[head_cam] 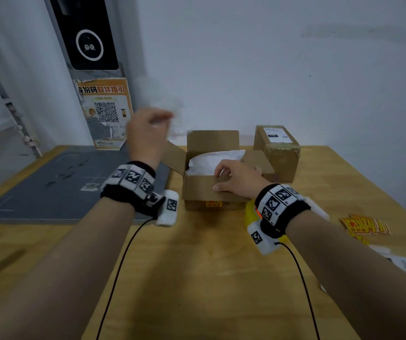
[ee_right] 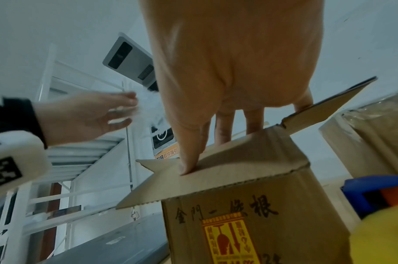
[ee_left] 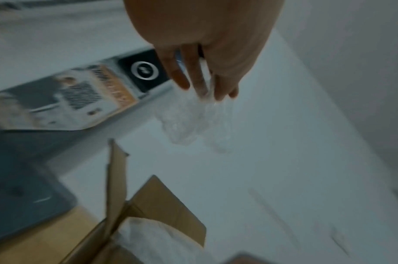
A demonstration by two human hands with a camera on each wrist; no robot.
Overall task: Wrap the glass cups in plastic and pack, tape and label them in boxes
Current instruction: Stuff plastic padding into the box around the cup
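Observation:
An open cardboard box stands mid-table with white wrapping filling its inside. My right hand grips the box's near flap, thumb on the outside and fingers curled over the edge. Raised above and left of the box, my left hand pinches a crumpled piece of clear plastic wrap, which hangs from the fingertips and is blurred. No bare glass cup shows in any view.
A sealed, labelled box stands just right of the open one. A yellow and blue tape dispenser lies under my right wrist. Red-yellow stickers and white labels lie at the right. A grey mat covers the left.

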